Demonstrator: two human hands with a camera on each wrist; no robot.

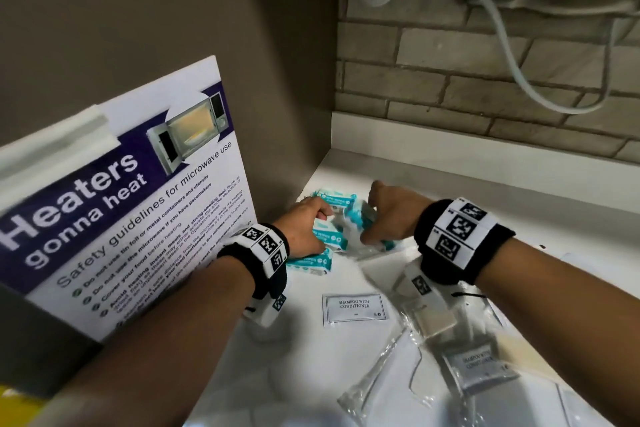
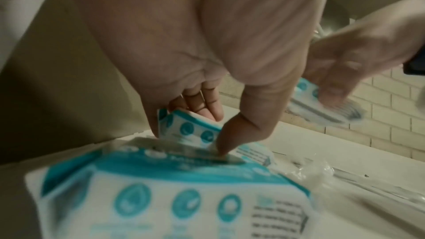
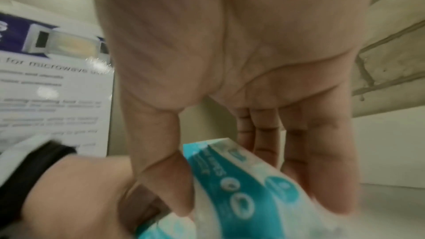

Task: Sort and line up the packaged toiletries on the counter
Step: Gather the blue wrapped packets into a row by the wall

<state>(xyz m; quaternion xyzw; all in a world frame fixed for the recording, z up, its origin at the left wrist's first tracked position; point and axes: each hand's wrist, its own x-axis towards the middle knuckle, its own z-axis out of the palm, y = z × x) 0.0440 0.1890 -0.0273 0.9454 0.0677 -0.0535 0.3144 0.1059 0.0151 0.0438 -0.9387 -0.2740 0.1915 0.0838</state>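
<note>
Toiletries, packaged, lie loose on the white counter (image 1: 433, 184), in the corner where the brown side panel meets the brick wall

Biggest item nearby: laminated purple-and-white microwave poster (image 1: 131, 204) propped against the panel, reads "Heaters gonna heat" and "Safety guidelines for microwave use"

Teal-and-white soft wipe packs (image 1: 311, 262) clustered at the corner, one flat just in front of the left wrist, others under both hands. Pack print too blurred to read beyond round icons

Clear crinkly plastic sleeves (image 1: 377, 378) sprawl at the near right, well apart from the wipes, contents unclear

White flat sachet (image 1: 355, 308) between the two groups, labelled "SHAMPOO WITH CONDITIONER"; a second grey sachet (image 1: 479, 367) carries the same wording, lying under the plastic sleeves

Left hand (image 1: 304, 229): grip closed on a wipe pack (image 2: 188, 130), thumb on one face and fingers behind, pack standing on edge on top of another

Right hand (image 1: 391, 211): grip closed on another wipe pack (image 3: 241, 188), thumb against fingers, held tilted just above the pile

Step in hand looks like squaring the wipes into a row. Suggest: set each pack flat, same face up, long edges parallel to the panel, butt them edge to edge. Packs are soft, so pinch near the middle to avoid buckling, and keep them clear of the sleeves
</note>
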